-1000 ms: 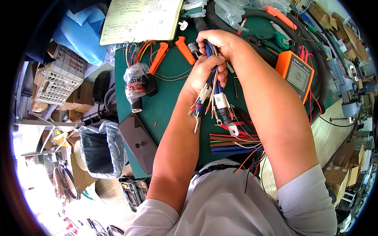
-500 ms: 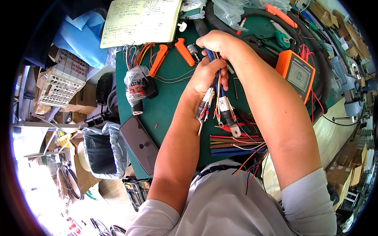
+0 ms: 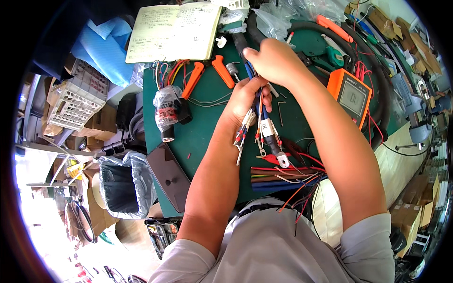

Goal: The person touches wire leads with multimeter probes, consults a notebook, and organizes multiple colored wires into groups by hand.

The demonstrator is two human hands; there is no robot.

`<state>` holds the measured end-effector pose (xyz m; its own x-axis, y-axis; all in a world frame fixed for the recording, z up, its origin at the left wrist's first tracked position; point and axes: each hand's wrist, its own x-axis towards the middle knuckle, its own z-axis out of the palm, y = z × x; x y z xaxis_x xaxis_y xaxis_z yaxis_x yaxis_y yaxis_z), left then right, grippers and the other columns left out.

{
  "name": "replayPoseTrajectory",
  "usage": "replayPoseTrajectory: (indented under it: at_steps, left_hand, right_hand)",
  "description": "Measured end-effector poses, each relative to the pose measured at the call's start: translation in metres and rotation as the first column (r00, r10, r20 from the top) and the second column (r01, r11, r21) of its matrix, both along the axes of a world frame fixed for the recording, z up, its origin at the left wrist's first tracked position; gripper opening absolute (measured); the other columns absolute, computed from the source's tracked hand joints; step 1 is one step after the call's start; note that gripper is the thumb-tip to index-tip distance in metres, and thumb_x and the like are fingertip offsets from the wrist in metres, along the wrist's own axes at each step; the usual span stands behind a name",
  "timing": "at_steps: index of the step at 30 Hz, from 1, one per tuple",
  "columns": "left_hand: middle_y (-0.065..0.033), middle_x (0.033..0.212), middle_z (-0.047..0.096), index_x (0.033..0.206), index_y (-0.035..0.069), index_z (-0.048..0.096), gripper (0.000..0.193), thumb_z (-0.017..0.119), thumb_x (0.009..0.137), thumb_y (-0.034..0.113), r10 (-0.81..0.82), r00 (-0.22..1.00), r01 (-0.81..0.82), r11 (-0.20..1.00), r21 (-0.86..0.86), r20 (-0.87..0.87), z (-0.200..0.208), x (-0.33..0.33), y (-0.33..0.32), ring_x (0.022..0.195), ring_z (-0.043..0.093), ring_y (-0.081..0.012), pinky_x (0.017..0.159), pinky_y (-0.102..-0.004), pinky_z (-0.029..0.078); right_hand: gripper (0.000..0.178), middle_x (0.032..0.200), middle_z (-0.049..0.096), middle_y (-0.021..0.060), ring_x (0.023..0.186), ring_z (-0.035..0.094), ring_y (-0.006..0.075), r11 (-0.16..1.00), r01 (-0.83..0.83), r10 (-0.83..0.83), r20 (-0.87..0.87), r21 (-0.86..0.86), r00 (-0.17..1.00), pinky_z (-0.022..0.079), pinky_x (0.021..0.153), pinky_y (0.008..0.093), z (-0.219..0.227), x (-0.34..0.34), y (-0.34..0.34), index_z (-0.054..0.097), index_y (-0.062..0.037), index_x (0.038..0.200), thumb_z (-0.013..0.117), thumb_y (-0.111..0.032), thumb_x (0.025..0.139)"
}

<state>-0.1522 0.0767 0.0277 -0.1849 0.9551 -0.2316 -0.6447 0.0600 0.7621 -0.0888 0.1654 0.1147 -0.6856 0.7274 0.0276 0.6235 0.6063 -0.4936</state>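
Note:
My left hand [image 3: 245,96] is closed round a bundle of insulated wires, with fingers and thumb wrapped about it. Below that hand the wire ends fan out: thin ones with red and white ferrules [image 3: 243,127], and a thick blue one with a white sleeve [image 3: 267,126] and a metal ring lug [image 3: 282,160]. The bundle comes out of a thick black cable [image 3: 239,43] at the top. My right hand [image 3: 273,61] is curled over the wires just below the black sheath, its thumb against the cable; its other fingertips are hidden.
An open notebook [image 3: 174,33], orange-handled pliers [image 3: 192,81], a plastic-wrapped connector [image 3: 166,111] and a phone [image 3: 169,177] lie left on the green mat. Right are an orange meter [image 3: 349,99] and coiled black cable. Cut wires [image 3: 288,177] lie near me; a lined bin [image 3: 125,184] stands left.
The whole view has shifted slightly. My right hand's thumb has straightened and lifted toward the black sheath, and the hand has rolled over. My left hand keeps its hold on the wires.

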Motion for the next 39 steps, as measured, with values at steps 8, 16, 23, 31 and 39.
replayPoseTrajectory:
  at_steps: [8,16,23,31,39]
  left_hand:
    - [-0.0157,0.095,0.064,0.104,0.004,0.053,0.056,0.044,0.096,0.059,0.081,0.988,-0.082,0.997,0.004,0.134,-0.006,0.009,0.006,0.078,0.065,-0.0247,0.069,-0.0366,0.057]
    - [-0.0277,0.129,0.053,0.111,0.001,0.047,0.080,0.033,0.089,0.076,0.022,0.997,-0.033,0.986,0.161,0.070,-0.012,0.009,0.008,0.107,0.057,-0.0313,0.090,-0.0404,0.049]
    - [-0.0316,0.133,0.047,0.125,-0.007,0.039,0.083,0.029,0.094,0.069,0.048,0.991,-0.063,0.991,0.120,0.126,-0.008,0.005,0.013,0.117,0.054,-0.0395,0.100,-0.0462,0.046]
    - [-0.0265,0.097,0.062,0.110,-0.012,0.040,0.055,0.043,0.101,0.042,0.164,0.977,-0.146,0.980,-0.132,0.136,0.015,-0.045,0.061,0.078,0.066,-0.0324,0.072,-0.0419,0.059]
    - [-0.0088,0.064,0.055,0.075,0.004,0.052,0.025,0.062,0.092,0.019,0.156,0.986,-0.164,0.952,-0.259,-0.050,0.005,-0.072,0.100,0.053,0.058,-0.0212,0.049,-0.0341,0.054]
  right_hand:
    - [0.049,0.079,0.068,0.0199,0.081,0.066,0.0393,0.958,-0.040,0.008,-0.114,-0.283,0.993,0.050,0.073,0.0442,-0.010,0.087,-0.057,0.066,0.0038,0.092,0.052,-0.043,0.095]
    - [0.053,0.072,0.053,0.0015,0.064,0.056,0.0094,0.587,-0.177,-0.067,-0.266,-0.790,0.962,0.050,0.054,0.0250,-0.025,0.082,-0.070,0.058,-0.0025,0.093,0.047,-0.054,0.098]
    - [0.028,0.072,0.056,0.0037,0.061,0.059,0.0122,0.405,-0.224,-0.090,-0.282,-0.887,0.955,0.048,0.049,0.0274,-0.021,0.077,-0.064,0.056,-0.0023,0.099,0.053,-0.030,0.097]
    - [0.027,0.063,0.056,0.0099,0.050,0.058,0.0205,0.653,-0.169,-0.086,-0.294,-0.738,0.952,0.048,0.048,0.0364,-0.006,0.076,-0.062,0.057,0.0045,0.082,0.050,-0.018,0.094]
    - [0.032,0.072,0.063,0.0236,0.069,0.064,0.0391,0.817,-0.238,0.165,-0.182,-0.526,0.969,0.050,0.066,0.0466,-0.001,0.082,-0.056,0.059,0.0070,0.084,0.047,-0.021,0.093]
